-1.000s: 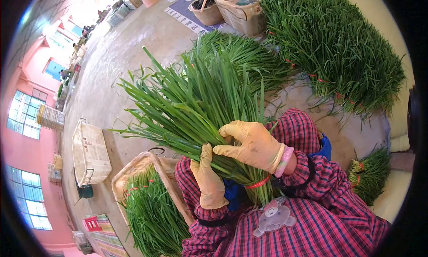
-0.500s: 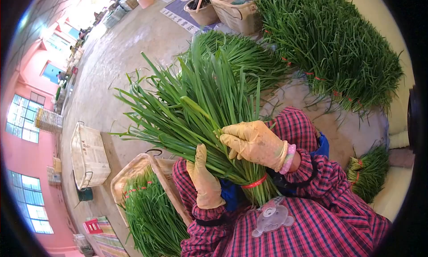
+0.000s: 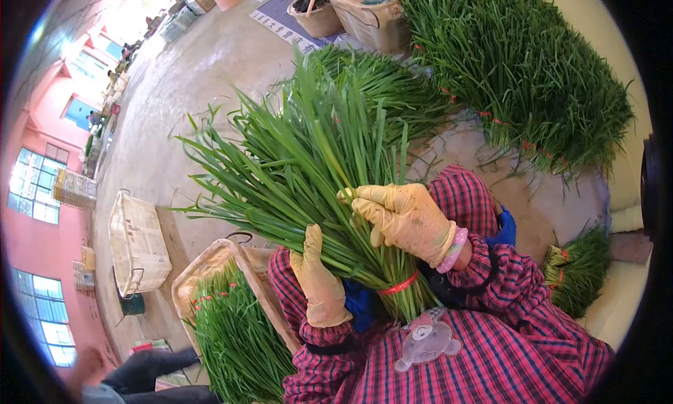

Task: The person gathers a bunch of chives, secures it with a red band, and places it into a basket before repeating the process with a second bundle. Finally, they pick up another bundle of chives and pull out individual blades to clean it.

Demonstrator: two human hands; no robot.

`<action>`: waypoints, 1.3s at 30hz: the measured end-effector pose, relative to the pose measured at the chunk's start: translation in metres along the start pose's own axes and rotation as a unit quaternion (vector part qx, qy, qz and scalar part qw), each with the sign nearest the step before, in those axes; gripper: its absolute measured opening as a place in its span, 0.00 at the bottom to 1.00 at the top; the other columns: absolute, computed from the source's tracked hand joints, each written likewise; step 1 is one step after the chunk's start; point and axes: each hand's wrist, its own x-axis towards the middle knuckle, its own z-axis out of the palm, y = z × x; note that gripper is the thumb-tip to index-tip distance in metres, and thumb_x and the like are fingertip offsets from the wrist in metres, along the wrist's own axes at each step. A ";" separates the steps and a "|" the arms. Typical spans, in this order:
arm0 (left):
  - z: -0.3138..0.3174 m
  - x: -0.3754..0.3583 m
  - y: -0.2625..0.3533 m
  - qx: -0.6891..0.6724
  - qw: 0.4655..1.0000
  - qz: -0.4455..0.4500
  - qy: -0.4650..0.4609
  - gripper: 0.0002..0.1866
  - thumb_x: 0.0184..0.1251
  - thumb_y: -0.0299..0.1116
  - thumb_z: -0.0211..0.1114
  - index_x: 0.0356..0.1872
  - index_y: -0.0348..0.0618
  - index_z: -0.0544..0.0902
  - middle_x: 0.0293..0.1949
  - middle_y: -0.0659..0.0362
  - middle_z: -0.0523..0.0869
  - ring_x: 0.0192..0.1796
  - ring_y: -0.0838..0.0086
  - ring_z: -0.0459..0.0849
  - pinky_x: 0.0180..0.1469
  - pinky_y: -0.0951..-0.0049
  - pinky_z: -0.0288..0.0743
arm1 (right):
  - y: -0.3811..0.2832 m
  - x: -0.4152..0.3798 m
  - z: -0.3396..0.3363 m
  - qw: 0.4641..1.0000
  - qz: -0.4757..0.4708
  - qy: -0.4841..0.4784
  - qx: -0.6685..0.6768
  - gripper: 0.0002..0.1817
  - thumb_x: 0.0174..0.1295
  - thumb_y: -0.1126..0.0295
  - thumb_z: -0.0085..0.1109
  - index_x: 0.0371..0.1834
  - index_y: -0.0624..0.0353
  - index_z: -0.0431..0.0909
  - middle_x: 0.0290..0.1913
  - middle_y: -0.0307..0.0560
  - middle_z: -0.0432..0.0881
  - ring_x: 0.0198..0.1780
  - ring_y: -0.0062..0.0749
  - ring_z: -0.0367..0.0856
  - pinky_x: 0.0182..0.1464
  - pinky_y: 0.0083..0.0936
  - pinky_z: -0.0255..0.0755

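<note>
A: Item: bunch of green leaves (image 3: 308, 165), long flat blades, red band (image 3: 398, 285) at the stems, held against the person's chest.

B: Grip? Change?

A: Left hand (image 3: 320, 281) in a yellow rubber glove, closed round the lower stalks. Right hand (image 3: 403, 218), gloved too, has slid higher, fingers curled over the blades; a dark sleeve (image 3: 151, 369) has newly entered by the basket (image 3: 200, 271).

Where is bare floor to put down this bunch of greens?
Bare floor lies left of the bunch, beyond the empty basket. A smaller patch lies between the knee and the big pile. The crate below is full.
</note>
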 end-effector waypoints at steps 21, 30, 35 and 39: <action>0.000 0.004 -0.005 0.014 1.000 -0.012 0.025 0.20 0.74 0.33 0.63 0.63 0.39 0.76 0.55 0.56 0.85 0.52 0.67 0.85 0.55 0.66 0.80 | 0.020 -0.015 -0.019 0.986 -0.076 0.127 -0.081 0.13 0.70 0.67 0.62 0.50 0.64 0.84 0.32 0.39 0.85 0.23 0.16 0.78 0.26 0.16 0.71; 0.000 0.004 -0.004 0.021 0.999 -0.012 0.024 0.20 0.73 0.34 0.63 0.62 0.38 0.77 0.55 0.56 0.85 0.53 0.69 0.84 0.55 0.68 0.79 | 0.018 -0.023 -0.018 0.992 -0.094 0.013 0.081 0.08 0.70 0.69 0.62 0.46 0.62 0.82 0.39 0.38 0.86 0.28 0.14 0.78 0.28 0.14 0.72; 0.003 0.002 -0.002 0.014 1.000 -0.010 0.016 0.20 0.74 0.34 0.63 0.62 0.38 0.77 0.55 0.56 0.85 0.53 0.69 0.85 0.55 0.68 0.79 | 0.013 -0.018 -0.018 0.994 -0.001 -0.060 0.089 0.12 0.72 0.67 0.59 0.54 0.59 0.78 0.41 0.39 0.85 0.31 0.15 0.79 0.31 0.15 0.73; 0.003 0.002 -0.001 0.015 1.000 -0.011 0.013 0.19 0.74 0.34 0.63 0.61 0.38 0.77 0.54 0.57 0.85 0.51 0.69 0.85 0.54 0.67 0.80 | 0.026 -0.015 -0.019 0.992 -0.077 -0.081 -0.066 0.19 0.66 0.66 0.66 0.57 0.60 0.79 0.39 0.39 0.85 0.40 0.23 0.83 0.45 0.25 0.79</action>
